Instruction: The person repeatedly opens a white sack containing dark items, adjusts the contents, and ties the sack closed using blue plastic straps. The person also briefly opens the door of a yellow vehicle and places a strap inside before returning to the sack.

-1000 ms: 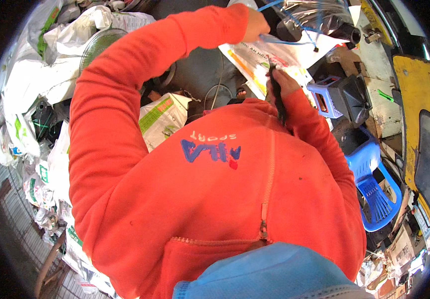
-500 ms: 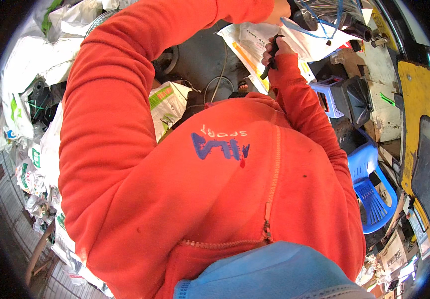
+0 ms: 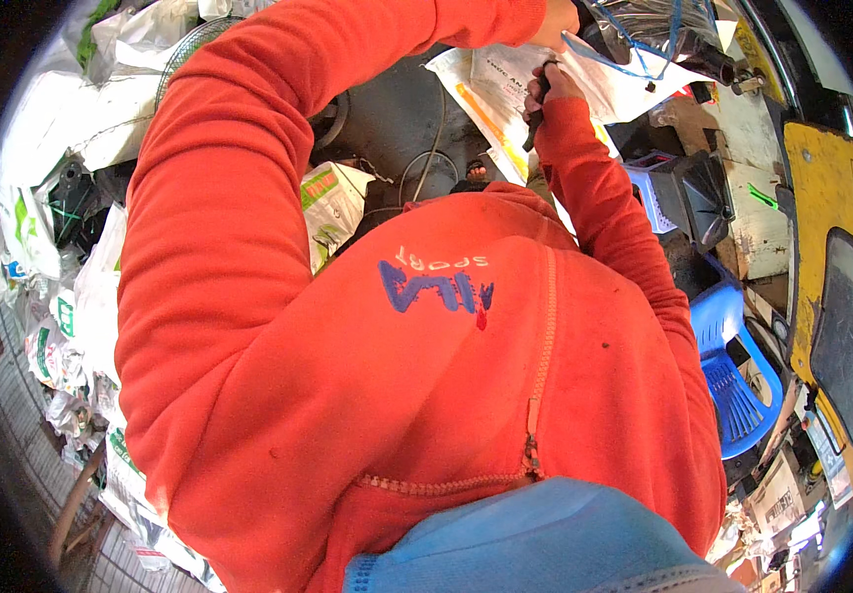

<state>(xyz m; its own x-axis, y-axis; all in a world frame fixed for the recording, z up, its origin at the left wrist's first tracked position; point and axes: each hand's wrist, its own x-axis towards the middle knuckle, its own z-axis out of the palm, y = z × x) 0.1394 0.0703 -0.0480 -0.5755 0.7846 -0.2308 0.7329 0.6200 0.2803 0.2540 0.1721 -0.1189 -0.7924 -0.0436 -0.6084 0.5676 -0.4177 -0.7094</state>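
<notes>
At the top edge of the view my left hand [image 3: 557, 26] is bent over the upper edge of a white sack [image 3: 500, 74] with an orange stripe. Its fingertips are mostly hidden, and what they grip does not show. Just below it, my right hand [image 3: 557, 85] is closed round a slim black tool [image 3: 533, 128] whose kind I cannot make out. This tool points down, against the sack's printed face. Beside my left hand a blue cord [image 3: 644, 71] loops over clear plastic wrapping [image 3: 655, 22] with dark contents.
White bags [image 3: 100, 119] are heaped along the left, and another white-and-green sack [image 3: 335, 203] stands under my left arm. To the right are a blue plastic chair [image 3: 742, 395], a blue stool [image 3: 653, 203], a black bin-like container [image 3: 708, 203] and a yellow panel [image 3: 807, 296].
My right hand has shifted slightly, and the black tool now hangs more upright. My left hand stays at the sack's top edge. The surroundings have slid a little in view.
</notes>
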